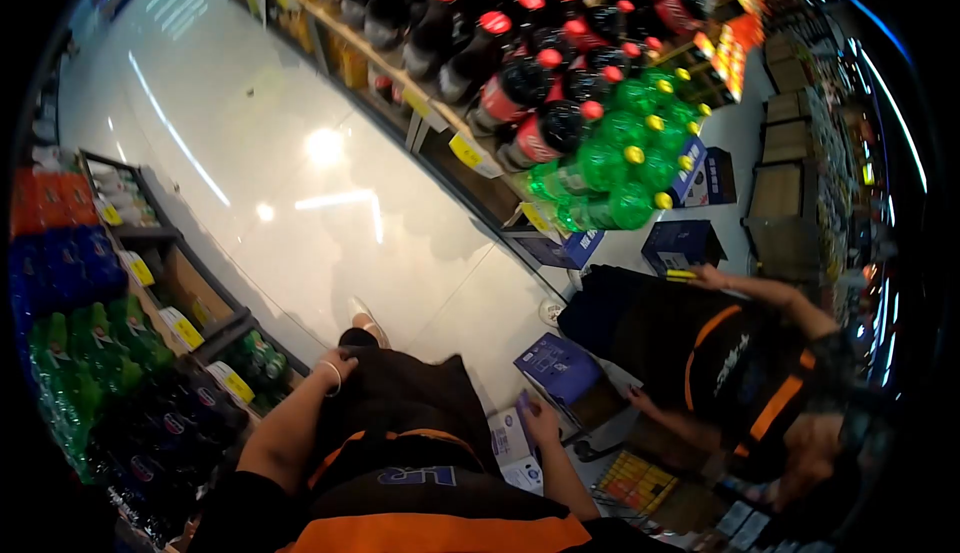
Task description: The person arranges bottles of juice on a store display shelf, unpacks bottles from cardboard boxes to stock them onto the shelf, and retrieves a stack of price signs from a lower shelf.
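Note:
My left hand (338, 366) rests closed at the edge of my dark apron (400, 393), with a bracelet at the wrist; what its fingers hold, if anything, is hidden. Lower right of centre, my right hand (541, 419) has its fingers bent round a small purple thing. Just below it is a white and purple box (511, 445). A larger purple carton (560, 365), its top open, stands right beside that hand.
A co-worker (720, 363) in a dark apron with orange trim stands at the right. Dark cola bottles (520, 83) and green bottles (610, 168) crowd a shelf above. Wrapped drink packs (95, 338) line the left. Tiled floor (300, 183) runs between.

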Demonstrator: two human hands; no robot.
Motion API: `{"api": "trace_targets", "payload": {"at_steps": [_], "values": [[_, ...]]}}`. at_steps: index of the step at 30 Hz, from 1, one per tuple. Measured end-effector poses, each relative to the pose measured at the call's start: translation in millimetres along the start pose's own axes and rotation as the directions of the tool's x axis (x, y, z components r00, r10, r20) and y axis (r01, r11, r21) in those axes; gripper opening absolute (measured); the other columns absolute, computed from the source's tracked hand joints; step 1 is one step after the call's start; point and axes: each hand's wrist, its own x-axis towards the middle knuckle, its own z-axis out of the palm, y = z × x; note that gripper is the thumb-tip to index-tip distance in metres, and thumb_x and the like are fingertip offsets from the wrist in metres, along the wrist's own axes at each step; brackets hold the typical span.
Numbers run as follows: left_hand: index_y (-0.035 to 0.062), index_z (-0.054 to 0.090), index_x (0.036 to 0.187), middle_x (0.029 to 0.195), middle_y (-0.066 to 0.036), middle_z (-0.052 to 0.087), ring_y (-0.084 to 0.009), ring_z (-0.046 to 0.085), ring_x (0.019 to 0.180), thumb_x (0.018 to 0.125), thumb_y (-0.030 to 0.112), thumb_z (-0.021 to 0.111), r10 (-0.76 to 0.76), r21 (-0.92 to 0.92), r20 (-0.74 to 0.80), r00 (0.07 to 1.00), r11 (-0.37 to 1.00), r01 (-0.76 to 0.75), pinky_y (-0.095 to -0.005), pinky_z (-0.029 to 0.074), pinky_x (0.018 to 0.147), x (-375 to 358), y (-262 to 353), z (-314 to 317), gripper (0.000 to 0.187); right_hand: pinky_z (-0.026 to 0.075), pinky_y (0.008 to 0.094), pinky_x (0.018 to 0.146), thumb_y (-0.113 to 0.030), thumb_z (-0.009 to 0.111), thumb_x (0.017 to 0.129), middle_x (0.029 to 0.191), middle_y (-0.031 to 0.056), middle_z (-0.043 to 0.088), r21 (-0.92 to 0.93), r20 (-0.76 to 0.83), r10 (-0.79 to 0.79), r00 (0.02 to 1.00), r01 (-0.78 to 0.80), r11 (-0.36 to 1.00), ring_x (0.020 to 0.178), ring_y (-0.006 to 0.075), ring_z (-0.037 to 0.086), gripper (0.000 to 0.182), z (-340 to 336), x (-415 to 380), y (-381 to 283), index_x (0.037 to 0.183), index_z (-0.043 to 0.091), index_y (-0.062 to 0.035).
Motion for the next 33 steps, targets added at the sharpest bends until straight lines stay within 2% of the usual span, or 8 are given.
{"api": "trace_targets", "payload": {"at_steps": [3, 12, 19, 21, 24, 27, 29, 33], "values": [[-0.002, 0.058, 0.111, 0.103, -0.021, 0.064, -0.031, 0.061, 0.098, 0.079, 0.03, 0.065, 0.011, -0.281, -0.11, 0.994, 0.959, -0.042, -0.0353, 0.047, 0.086, 69, -4, -13, 0.046, 0.048, 0.0319, 0.075, -0.02, 0.064, 0.077, 0.088, 0.015, 0.064, 0.01, 0.104, -0.127, 0.986, 0.127, 0.992, 0.083, 0.0233, 0.063, 0.036, 19, 96, -78, 0.106, 0.06, -0.0001], [0.007, 0.058, 0.11, 0.084, -0.015, 0.065, -0.0277, 0.063, 0.079, 0.076, 0.022, 0.068, -0.013, -0.257, -0.41, 0.912, 0.961, -0.102, -0.0358, 0.05, 0.074, 331, -53, -51, 0.038, 0.048, 0.0293, 0.076, -0.017, 0.062, 0.081, 0.098, 0.0138, 0.065, -0.209, 0.236, -0.309, 0.921, 0.358, 0.91, 0.087, 0.0199, 0.063, 0.032, 153, 423, -182, 0.108, 0.059, -0.0001], [0.0103, 0.038, 0.134, 0.132, -0.017, 0.043, -0.0348, 0.039, 0.122, 0.076, 0.022, 0.068, 0.225, 0.22, -0.66, 0.717, 0.97, -0.102, -0.0418, 0.036, 0.101, 549, -64, -50, 0.066, 0.047, 0.0347, 0.081, -0.025, 0.061, 0.08, 0.102, 0.0153, 0.064, -0.442, -0.052, -0.358, 0.932, 0.3, 0.845, 0.096, 0.0264, 0.062, 0.042, 181, 632, -179, 0.115, 0.053, -0.0027], [0.011, 0.036, 0.135, 0.135, -0.016, 0.04, -0.0341, 0.037, 0.124, 0.076, 0.023, 0.068, 0.269, 0.266, -0.681, 0.681, 0.957, -0.112, -0.0419, 0.035, 0.102, 591, -42, -55, 0.068, 0.048, 0.0282, 0.066, -0.018, 0.059, 0.084, 0.084, 0.0109, 0.061, 0.002, -0.309, -0.124, 0.943, 0.132, 0.991, 0.077, 0.0179, 0.061, 0.028, 167, 685, -173, 0.107, 0.055, -0.0019], [0.0135, 0.03, 0.139, 0.144, -0.015, 0.027, -0.0316, 0.028, 0.132, 0.077, 0.025, 0.069, 0.33, 0.378, -0.681, 0.653, 0.923, -0.073, -0.0424, 0.034, 0.103, 632, -22, -67, 0.075, 0.042, 0.0238, 0.054, -0.022, 0.055, 0.087, 0.074, 0.0076, 0.053, 0.47, -0.385, 0.254, 0.887, -0.048, 0.881, 0.067, 0.0148, 0.058, 0.026, 131, 711, -185, 0.106, 0.053, -0.0047], [0.0142, 0.027, 0.141, 0.148, -0.014, 0.02, -0.0304, 0.023, 0.135, 0.075, 0.028, 0.07, 0.354, 0.495, -0.622, 0.699, 0.869, 0.001, -0.0432, 0.033, 0.103, 641, 7, -87, 0.08, 0.044, 0.0268, 0.066, -0.031, 0.051, 0.089, 0.096, 0.0122, 0.056, 0.47, -0.53, 0.188, 0.827, 0.102, 0.877, 0.087, 0.0167, 0.058, 0.036, 84, 748, -149, 0.115, 0.05, -0.0057], [0.0132, 0.025, 0.142, 0.15, -0.013, 0.013, -0.0286, 0.018, 0.138, 0.074, 0.029, 0.071, 0.263, 0.537, -0.514, 0.816, 0.841, 0.067, -0.043, 0.032, 0.105, 639, 21, -96, 0.083, 0.04, 0.0354, 0.087, -0.041, 0.047, 0.089, 0.121, 0.013, 0.049, 0.618, -0.696, 0.183, 0.695, 0.449, 0.645, 0.112, 0.0198, 0.049, 0.049, 61, 725, -163, 0.125, 0.045, -0.0082], [0.0111, 0.025, 0.141, 0.15, -0.013, 0.016, -0.029, 0.02, 0.137, 0.073, 0.029, 0.072, 0.117, 0.523, -0.39, 0.914, 0.845, 0.115, -0.0421, 0.03, 0.107, 621, 47, -124, 0.084, 0.028, 0.0411, 0.102, -0.047, 0.044, 0.089, 0.135, 0.0096, 0.04, 0.764, -0.611, 0.188, 0.769, 0.511, 0.393, 0.127, 0.0237, 0.036, 0.056, 60, 671, -239, 0.132, 0.041, -0.0117]]}}
